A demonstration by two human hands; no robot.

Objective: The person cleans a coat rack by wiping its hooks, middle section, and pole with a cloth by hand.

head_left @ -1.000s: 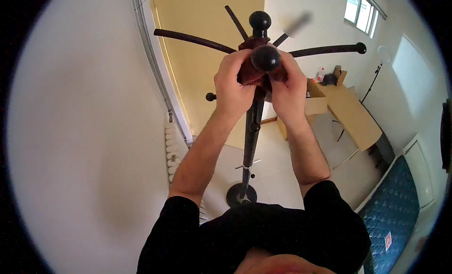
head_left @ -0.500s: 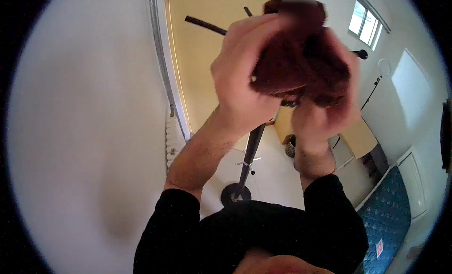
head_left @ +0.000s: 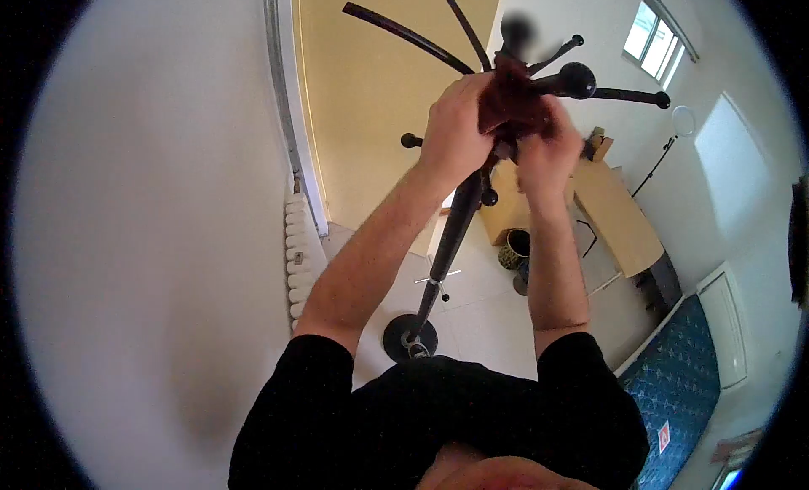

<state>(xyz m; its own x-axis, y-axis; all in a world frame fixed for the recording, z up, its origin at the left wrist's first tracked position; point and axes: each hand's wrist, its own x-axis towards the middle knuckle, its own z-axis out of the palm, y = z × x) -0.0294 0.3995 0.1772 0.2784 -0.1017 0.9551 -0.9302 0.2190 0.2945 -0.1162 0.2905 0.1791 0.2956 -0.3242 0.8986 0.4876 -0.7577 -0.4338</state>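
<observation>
A dark maroon piece of soft fabric [head_left: 516, 102] hangs at the top of a black coat rack [head_left: 459, 216], against one of its upper arms. Its exact kind I cannot make out. My left hand [head_left: 456, 123] is closed on the fabric's left edge. On the other side, my right hand [head_left: 552, 149] grips the lower right part with bent fingers. A ball-tipped hook [head_left: 576, 80] sticks out just to the right of the fabric. The rack's curved arms spread around both hands, and some fingers are hidden behind the fabric.
The rack's round base [head_left: 410, 338] stands on the pale floor. A yellowish door [head_left: 379, 111] is behind at left, beside a white radiator [head_left: 297, 254]. At right are a wooden desk [head_left: 619, 220], a patterned bin [head_left: 513, 249] and a blue mattress [head_left: 683, 380].
Both hands have moved forward, away from my head, carrying the maroon fabric to the rack's arms. More of the rack's top now shows.
</observation>
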